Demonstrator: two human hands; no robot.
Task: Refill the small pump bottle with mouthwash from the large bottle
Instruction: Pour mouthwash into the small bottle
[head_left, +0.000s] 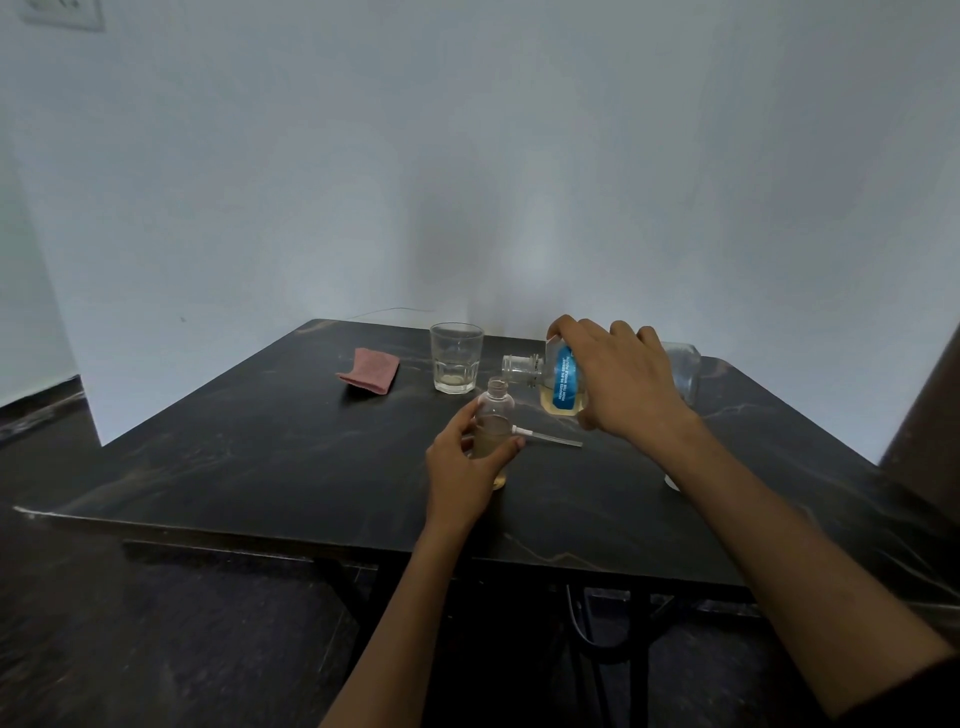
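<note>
My left grip (467, 457) grasps the small pump bottle (494, 431) upright on the bench (260, 441); my right grip (618, 374) grasps the large bottle (550, 379) tipped sideways, mouth just above the small one's open neck.

Plain home room: bare white wall (467, 156), dark marble-look table (260, 457).

small pump bottle (494, 415): clear plastic, upright on the dark table, cap off, neck open, pale yellowish liquid roughly halfway up
large bottle (563, 378): clear with blue label, tipped sideways, open mouth just above the small one's neck, amber liquid pooled low
</note>
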